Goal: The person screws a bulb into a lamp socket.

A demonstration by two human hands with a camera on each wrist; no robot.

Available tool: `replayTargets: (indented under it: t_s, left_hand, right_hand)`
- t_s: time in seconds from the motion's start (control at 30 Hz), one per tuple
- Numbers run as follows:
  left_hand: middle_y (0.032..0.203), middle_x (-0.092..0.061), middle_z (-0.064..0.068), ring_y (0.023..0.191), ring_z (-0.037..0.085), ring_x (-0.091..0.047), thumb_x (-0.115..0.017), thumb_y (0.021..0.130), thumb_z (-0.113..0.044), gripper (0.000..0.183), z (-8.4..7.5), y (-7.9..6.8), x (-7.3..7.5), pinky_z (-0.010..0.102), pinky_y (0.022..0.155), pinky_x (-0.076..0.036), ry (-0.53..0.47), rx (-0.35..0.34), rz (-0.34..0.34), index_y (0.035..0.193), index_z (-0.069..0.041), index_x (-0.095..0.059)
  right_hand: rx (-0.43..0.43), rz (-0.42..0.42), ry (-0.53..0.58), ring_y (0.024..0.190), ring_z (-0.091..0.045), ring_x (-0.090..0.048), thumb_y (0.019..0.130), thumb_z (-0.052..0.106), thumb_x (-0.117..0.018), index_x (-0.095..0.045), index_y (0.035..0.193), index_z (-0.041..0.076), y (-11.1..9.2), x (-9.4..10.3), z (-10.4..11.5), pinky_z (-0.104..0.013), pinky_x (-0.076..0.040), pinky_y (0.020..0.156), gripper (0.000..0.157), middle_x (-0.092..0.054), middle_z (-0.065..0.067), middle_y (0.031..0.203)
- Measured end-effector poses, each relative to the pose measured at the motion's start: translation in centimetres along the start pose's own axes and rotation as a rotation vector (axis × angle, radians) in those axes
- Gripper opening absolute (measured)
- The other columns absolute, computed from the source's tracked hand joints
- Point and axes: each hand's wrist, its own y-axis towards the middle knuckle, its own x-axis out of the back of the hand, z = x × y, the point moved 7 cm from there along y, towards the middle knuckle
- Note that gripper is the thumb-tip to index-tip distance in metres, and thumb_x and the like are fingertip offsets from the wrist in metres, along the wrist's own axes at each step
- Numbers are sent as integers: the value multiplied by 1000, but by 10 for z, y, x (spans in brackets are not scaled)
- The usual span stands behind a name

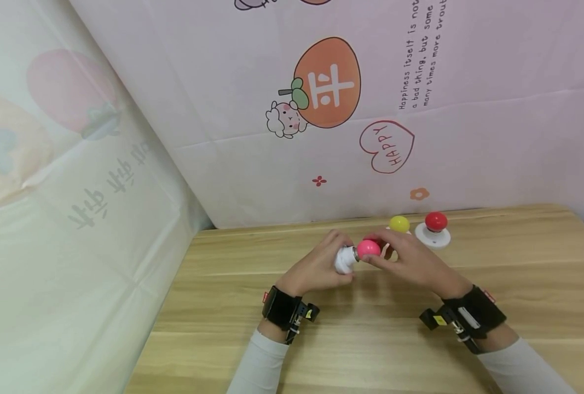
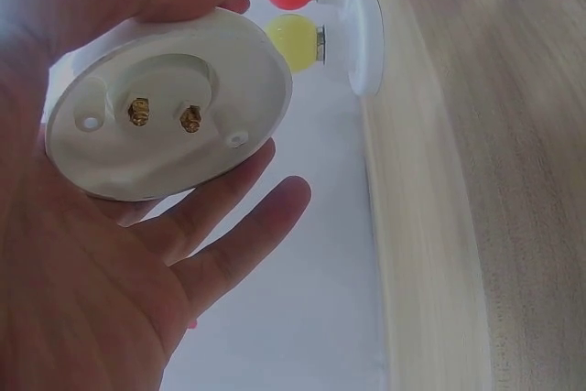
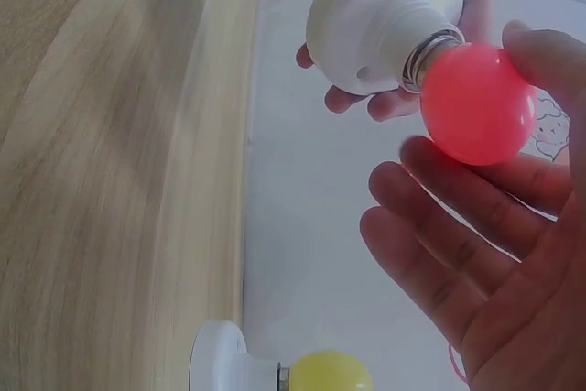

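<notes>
My left hand (image 1: 323, 262) grips a white lamp socket (image 1: 343, 260) by its round base, raised over the table and tipped on its side. In the left wrist view the underside of the socket (image 2: 169, 125) faces the camera, with two brass screws inside. A pink light bulb (image 3: 478, 104) points into the socket's mouth, part of its metal thread still showing. My right hand (image 1: 412, 257) pinches the bulb's globe between thumb and fingertips; the other fingers (image 3: 439, 254) spread out below it in the right wrist view.
Toward the back of the wooden table (image 1: 223, 306) stand a red bulb (image 1: 436, 221) on a white socket (image 1: 433, 237) and a yellow bulb (image 1: 399, 224) on another, partly behind my right hand. A printed cloth (image 1: 252, 175) hangs along the back edge.
</notes>
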Motion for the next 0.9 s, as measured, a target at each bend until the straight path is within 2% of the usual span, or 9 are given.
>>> replayTargets:
  t_s: [0.13,0.23,0.43,0.53,0.7,0.9]
  left_hand:
    - [125,-50,-3,102,10,-55,-84,87,-14,47,0,0,0,18,83,-53,1,-2,-2,125,-16,-56]
    - [125,-51,-3,102,10,-55,-84,87,-15,47,0,0,0,18,82,-52,10,-9,-3,124,-16,-56]
    - [126,-50,-2,102,11,-55,-84,86,-14,48,1,1,0,18,82,-52,15,-4,0,125,-15,-56]
    - [128,-50,-2,103,11,-55,-84,86,-12,49,2,1,-1,18,82,-52,7,5,3,126,-15,-56]
    - [129,-51,-2,105,11,-55,-84,86,-12,50,3,1,0,19,85,-53,-3,9,2,127,-15,-57]
    - [128,-51,-2,106,11,-55,-85,86,-11,50,3,1,0,19,86,-53,1,8,0,127,-15,-57]
  right_hand:
    - [1,-16,29,98,-12,-62,96,35,-80,-61,138,13,0,1,0,-28,-61,77,50,-69,3,121]
    - [42,-47,48,99,-11,-62,94,30,-83,-57,141,13,0,2,2,-27,-61,75,56,-65,-1,127]
    - [166,-99,32,100,-8,-59,91,18,-85,-66,128,18,-2,5,8,-26,-60,69,42,-62,-1,131]
    - [190,-102,21,103,-8,-58,89,18,-87,-69,122,22,-3,5,9,-26,-59,70,37,-63,1,130]
    - [197,-93,-18,106,-9,-57,85,18,-89,-68,123,24,-4,5,13,-28,-58,74,45,-62,2,132]
    - [203,-78,-47,101,-7,-58,81,3,-84,-65,126,23,-4,5,15,-30,-58,77,53,-62,3,134]
